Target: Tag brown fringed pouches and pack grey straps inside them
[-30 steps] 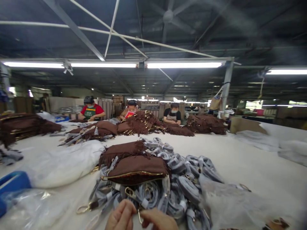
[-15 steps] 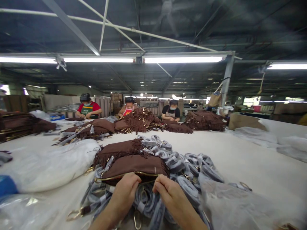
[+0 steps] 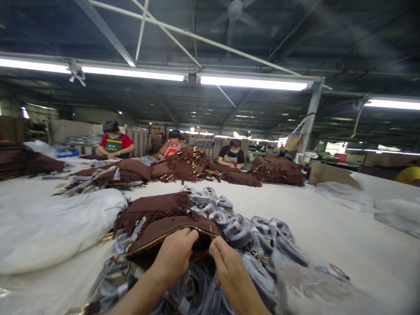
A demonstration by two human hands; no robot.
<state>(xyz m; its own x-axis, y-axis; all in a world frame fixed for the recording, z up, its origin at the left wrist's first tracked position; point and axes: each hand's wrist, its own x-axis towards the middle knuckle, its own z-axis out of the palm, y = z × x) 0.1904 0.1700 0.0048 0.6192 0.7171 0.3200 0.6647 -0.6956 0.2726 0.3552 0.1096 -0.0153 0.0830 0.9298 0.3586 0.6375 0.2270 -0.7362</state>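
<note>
Fluorescent tubes (image 3: pixel 256 83) light a workshop table (image 3: pixel 331 218) where, from left, a translucent plastic bag (image 3: pixel 59 232) lies near a gaping brown pouch (image 3: pixel 164 227), its zippered edge gripped in the left hand's (image 3: pixel 177 251) curled fingers and pinched by the right hand (image 3: pixel 228 262), atop grey-wrapped straps (image 3: pixel 259 273).

Left hand (image 3: pixel 175 251): fingertips lost to us in the mouth of the brown bag (image 3: pixel 154 232). Right hand (image 3: pixel 227 258): what lies between thumb and fingers we cannot make out. Forearms (image 3: pixel 139 289), both, run out at the bottom edge. Wrapped straps (image 3: pixel 197 291) partly covered by bag and wrists, lowest coils cropped. Pale plastic sack (image 3: pixel 62 227) cut by the left edge. Ceiling fan (image 3: pixel 235 9) blurred, clipped at top. Yellow-clad person (image 3: pixel 408 175) partly out at right. Lettering on the green apron (image 3: pixel 114 145) too small for us to read.
</note>
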